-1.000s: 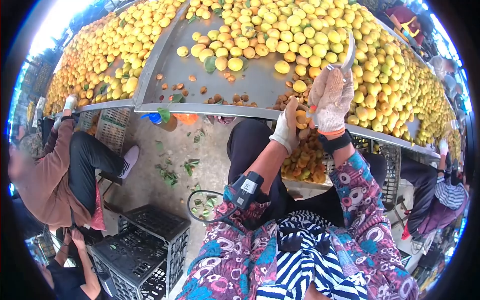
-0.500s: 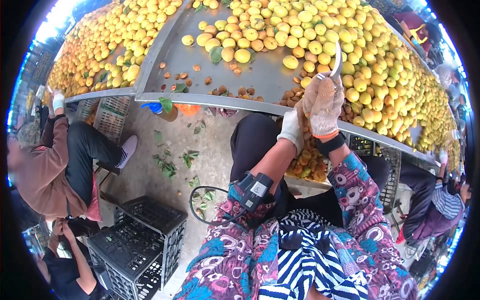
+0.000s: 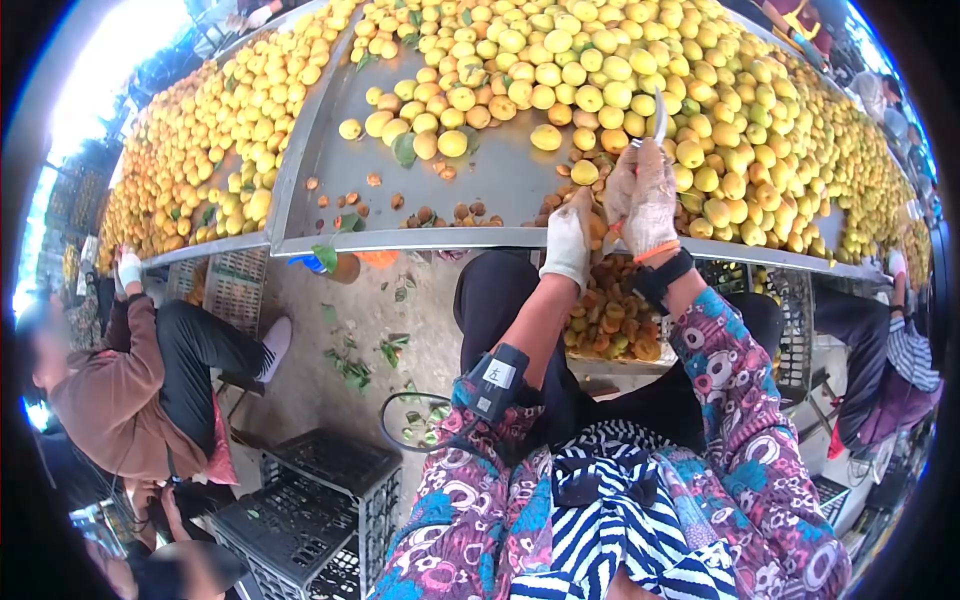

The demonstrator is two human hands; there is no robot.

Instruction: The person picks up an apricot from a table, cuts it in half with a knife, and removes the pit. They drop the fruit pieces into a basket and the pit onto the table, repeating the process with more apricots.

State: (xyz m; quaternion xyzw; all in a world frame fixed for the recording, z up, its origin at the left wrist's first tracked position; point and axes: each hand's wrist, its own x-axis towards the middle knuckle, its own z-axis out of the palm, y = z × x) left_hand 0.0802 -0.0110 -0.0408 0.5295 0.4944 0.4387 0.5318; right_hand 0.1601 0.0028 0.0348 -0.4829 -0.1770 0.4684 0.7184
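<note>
Handling one fruit (image 3: pixel 597 228) at the near edge of the tabletop (image 3: pixel 490 178), we grasp it in our left hand (image 3: pixel 569 240) and a curved knife (image 3: pixel 660 120) in our right hand (image 3: pixel 645 195), and the next move, we judge, calls for a steady left hold.

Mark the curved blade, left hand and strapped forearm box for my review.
Curved blade (image 3: pixel 661 119): head view, mid-blade.
Left hand (image 3: pixel 568 240): head view, back of glove.
Forearm box (image 3: pixel 498 375): head view, white label.

Grey floor (image 3: pixel 430 315) with scattered leaves (image 3: pixel 350 372), metal table (image 3: pixel 485 180), black plastic crates (image 3: pixel 328 458), bright light (image 3: pixel 110 80) at upper left
</note>
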